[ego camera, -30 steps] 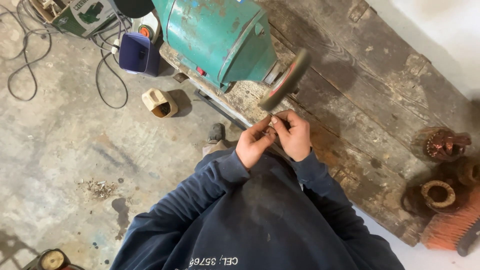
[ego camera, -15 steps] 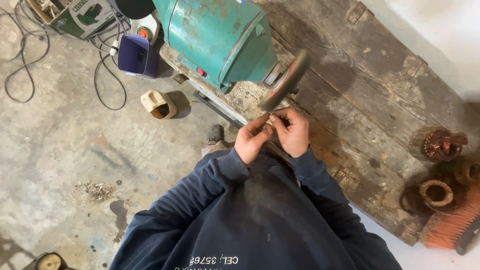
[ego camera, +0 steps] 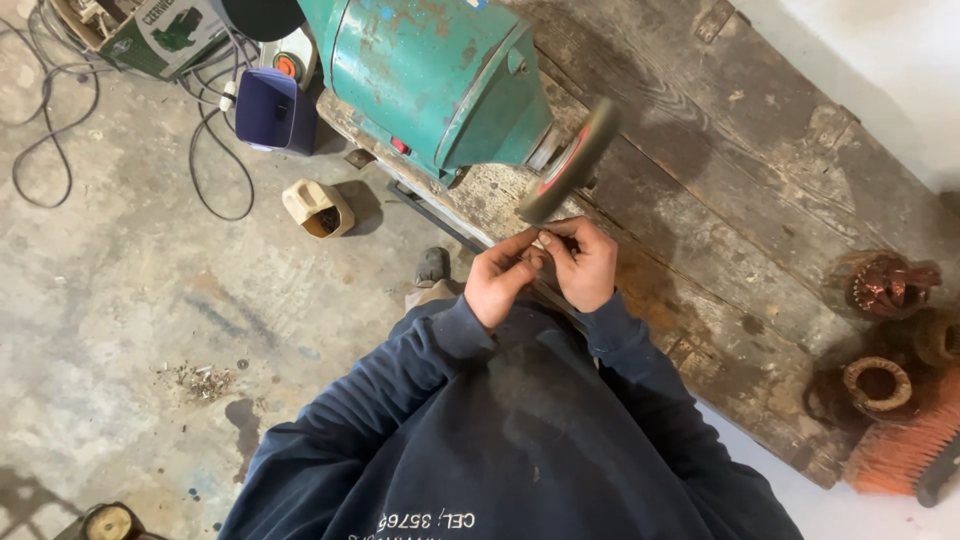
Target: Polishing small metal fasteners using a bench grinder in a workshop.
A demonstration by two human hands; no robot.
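- Small part [ego camera: 541,243]: pinched between fingers [ego camera: 520,247] of both hands; mostly covered, too small to tell kind or shape.
- Grinder [ego camera: 440,80]: top cut off by upper edge; base hidden behind body.
- Wheel [ego camera: 572,160]: seen edge-on, face not visible; blurred.
- Green box [ego camera: 150,30]: cut off at top edge.
- Cables [ego camera: 60,120]: run out past top-left corner, ends not seen.
- Brush [ego camera: 905,450]: cut off at right edge; handle only partly in view.
- Rusty parts [ego camera: 885,285]: right-hand ones cut by edge, kind unclear.
- Round object [ego camera: 108,522]: bottom-left, cut off by lower edge.
- Worktop [ego camera: 720,200]: near edge hidden behind person's arms and torso.
- Floor debris [ego camera: 200,380]: too small to tell.
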